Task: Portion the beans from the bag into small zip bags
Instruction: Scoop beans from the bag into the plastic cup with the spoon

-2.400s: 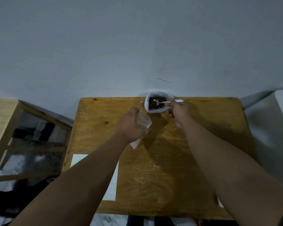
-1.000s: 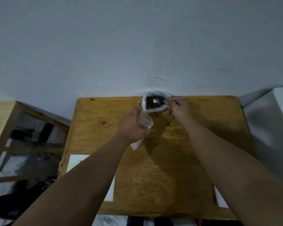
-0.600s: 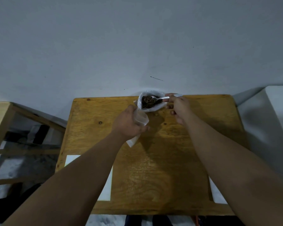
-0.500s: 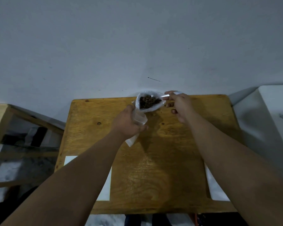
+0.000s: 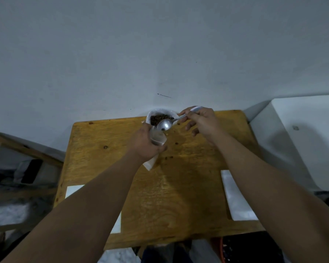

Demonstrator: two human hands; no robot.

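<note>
Wooden table (image 5: 179,196), bean bag (image 5: 160,111) at far edge, stray beans (image 5: 168,157), white sheets (image 5: 235,198)

From my end this reads as a plain room in a home, not a lab or shop: a small wooden surface (image 5: 179,186) set against a bare pale wall (image 5: 160,44), a rough wooden frame (image 5: 17,147) at its left, a white boxy unit (image 5: 302,139) at its right, and an ordinary metal spoon (image 5: 164,125) by a plastic bag of beans (image 5: 160,117).

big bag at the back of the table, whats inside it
Dark beans lie in the open bag; only their top layer shows. The spoon in the right hand and the left hand holding the small zip bag cover its near side, so the depth is hidden.
</note>
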